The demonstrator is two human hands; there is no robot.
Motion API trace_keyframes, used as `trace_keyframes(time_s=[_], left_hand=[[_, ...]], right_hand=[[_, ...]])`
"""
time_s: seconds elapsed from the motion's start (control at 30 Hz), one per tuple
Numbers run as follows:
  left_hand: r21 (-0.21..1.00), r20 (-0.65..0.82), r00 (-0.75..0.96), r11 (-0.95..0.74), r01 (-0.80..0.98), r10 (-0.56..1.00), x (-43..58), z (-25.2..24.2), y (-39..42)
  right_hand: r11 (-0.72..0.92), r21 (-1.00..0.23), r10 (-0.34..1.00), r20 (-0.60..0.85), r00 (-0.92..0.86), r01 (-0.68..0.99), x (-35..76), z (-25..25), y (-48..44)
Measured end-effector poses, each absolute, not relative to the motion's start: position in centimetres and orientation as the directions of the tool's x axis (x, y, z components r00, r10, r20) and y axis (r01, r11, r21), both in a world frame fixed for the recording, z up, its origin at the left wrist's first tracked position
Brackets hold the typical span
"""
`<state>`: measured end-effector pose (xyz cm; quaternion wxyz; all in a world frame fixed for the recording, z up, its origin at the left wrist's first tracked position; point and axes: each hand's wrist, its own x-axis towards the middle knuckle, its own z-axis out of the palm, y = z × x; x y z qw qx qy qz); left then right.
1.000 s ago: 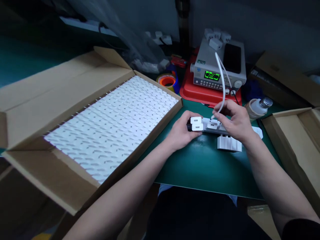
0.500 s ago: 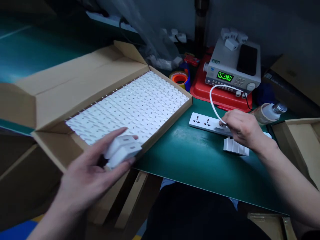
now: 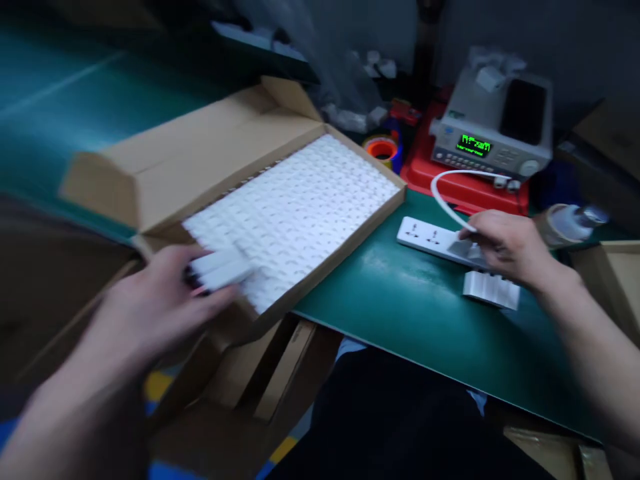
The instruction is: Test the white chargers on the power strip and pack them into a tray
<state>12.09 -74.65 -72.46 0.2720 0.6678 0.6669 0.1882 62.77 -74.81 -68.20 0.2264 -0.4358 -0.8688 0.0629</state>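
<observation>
My left hand point(image 3: 160, 307) is shut on a pair of white plug chargers point(image 3: 220, 270) and holds them, blurred, above the near corner of an open cardboard box point(image 3: 200, 180). Rows of white chargers point(image 3: 300, 207) fill that box tightly. My right hand point(image 3: 503, 247) rests over the right end of a white power strip point(image 3: 425, 240). Its fingers pinch a white cable point(image 3: 450, 190), which loops up towards the bench instrument. The hand hides part of the strip. A white charger block point(image 3: 490, 290) lies just below the strip.
A bench power supply point(image 3: 493, 127) with a green display stands on a red tray point(image 3: 465, 190) at the back, with a dark phone on top. Nearby are a tape roll point(image 3: 381, 150), a bottle point(image 3: 567, 223) and a cardboard box point(image 3: 607, 280), all around the green mat point(image 3: 400, 293).
My left hand has carried the chargers from the power strip to above the box. The right hand stays at the strip, and the view has swung to the right.
</observation>
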Motion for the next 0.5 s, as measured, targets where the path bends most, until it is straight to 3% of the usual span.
trace_keyframes(time_s=[0.03,0.07,0.17,0.23,0.27,0.33,0.43,0.5], left_hand=[[0.464,-0.103,-0.120,0.154,0.873,0.987,13.0,-71.5,-74.8],[0.467,-0.076,-0.164,0.180,0.866,0.984,13.9,-70.7,-74.9],[0.715,-0.049,-0.136,0.130,0.687,0.989,14.9,-69.5,-75.1],[0.724,-0.013,-0.197,0.145,0.675,0.980,14.6,-69.0,-75.5],[0.656,0.005,-0.238,0.177,0.734,0.971,14.4,-68.7,-75.8],[0.404,0.003,-0.244,0.222,0.888,0.970,14.0,-68.3,-76.1],[0.032,-0.123,-0.111,0.116,0.993,0.986,13.6,-68.2,-75.7],[-0.047,-0.208,-0.040,0.031,0.998,0.977,13.1,-68.7,-75.0]], right_hand=[[0.613,-0.294,0.781,0.371,-0.503,0.734,62.9,-68.4,-74.9],[0.599,-0.287,0.784,0.397,-0.477,0.747,63.0,-68.7,-75.0],[0.515,-0.301,0.830,0.409,-0.380,0.802,63.2,-69.9,-75.4],[0.449,-0.318,0.867,0.380,-0.322,0.835,63.2,-70.5,-75.7],[0.430,-0.317,0.876,0.373,-0.306,0.845,63.2,-70.6,-75.9],[0.422,-0.292,0.875,0.379,-0.302,0.858,63.1,-70.8,-76.2],[0.422,-0.240,0.862,0.404,-0.305,0.874,62.9,-71.0,-76.1],[0.441,-0.236,0.846,0.431,-0.313,0.866,62.7,-71.0,-75.9]])
